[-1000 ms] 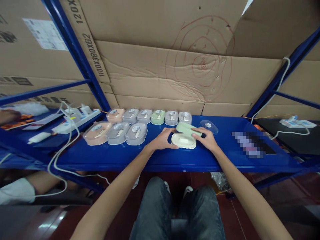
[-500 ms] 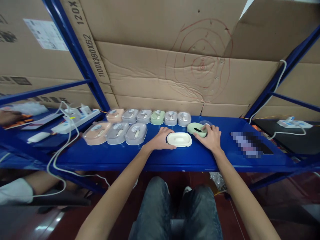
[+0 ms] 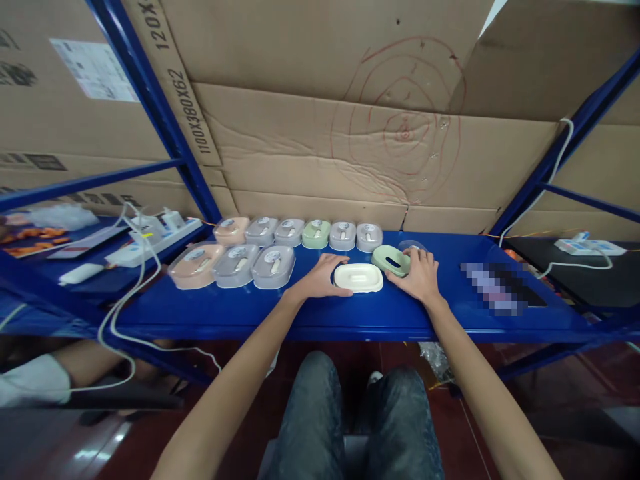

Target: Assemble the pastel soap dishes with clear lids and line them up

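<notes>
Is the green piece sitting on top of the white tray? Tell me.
No. The green piece lies on the shelf beside the white tray, under the right hand.

Back wall: flattened cardboard sheets [image 3: 320, 120] fill everything ahead of me, creased, with red circles scrawled at centre and black size print at upper left.
Frame: blue metal uprights [image 3: 150, 100] slant up on my left and right, with a crossbar on each side.
Work surface: a glossy blue shelf [image 3: 280, 310] runs across in front of me.
Side shelves: another blue level [image 3: 45, 283] sits to my left, a dark one [image 3: 575, 267] to my right.
Floor: dark red, shiny tiles [image 3: 500, 400] below the shelf.
Light: even, indoor, with soft glare on the floor at lower left.
</notes>
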`<action>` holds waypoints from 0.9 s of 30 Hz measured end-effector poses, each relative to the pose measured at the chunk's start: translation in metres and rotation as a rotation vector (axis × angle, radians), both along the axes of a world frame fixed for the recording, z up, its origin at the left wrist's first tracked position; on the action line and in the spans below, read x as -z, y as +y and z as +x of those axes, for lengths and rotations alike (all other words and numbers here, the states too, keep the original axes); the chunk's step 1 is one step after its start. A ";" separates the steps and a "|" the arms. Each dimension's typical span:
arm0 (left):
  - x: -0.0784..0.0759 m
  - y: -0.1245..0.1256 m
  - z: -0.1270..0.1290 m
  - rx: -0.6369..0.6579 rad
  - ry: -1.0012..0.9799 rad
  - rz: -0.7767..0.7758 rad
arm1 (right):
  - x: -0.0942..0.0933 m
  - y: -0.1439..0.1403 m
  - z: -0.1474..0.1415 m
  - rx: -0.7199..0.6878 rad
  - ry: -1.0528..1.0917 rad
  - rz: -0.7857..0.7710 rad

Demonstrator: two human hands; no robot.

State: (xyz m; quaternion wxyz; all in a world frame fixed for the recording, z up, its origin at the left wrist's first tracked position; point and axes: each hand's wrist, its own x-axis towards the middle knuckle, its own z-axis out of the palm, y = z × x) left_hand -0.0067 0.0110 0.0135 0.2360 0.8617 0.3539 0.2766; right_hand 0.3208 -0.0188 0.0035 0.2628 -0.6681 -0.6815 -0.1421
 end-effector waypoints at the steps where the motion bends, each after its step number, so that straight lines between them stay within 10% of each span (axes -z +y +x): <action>1: 0.000 0.000 0.000 0.007 -0.006 -0.006 | 0.000 0.000 0.000 -0.005 -0.004 -0.004; 27: 0.005 0.002 -0.001 0.013 -0.001 -0.016 | 0.007 0.004 0.002 -0.050 -0.034 -0.031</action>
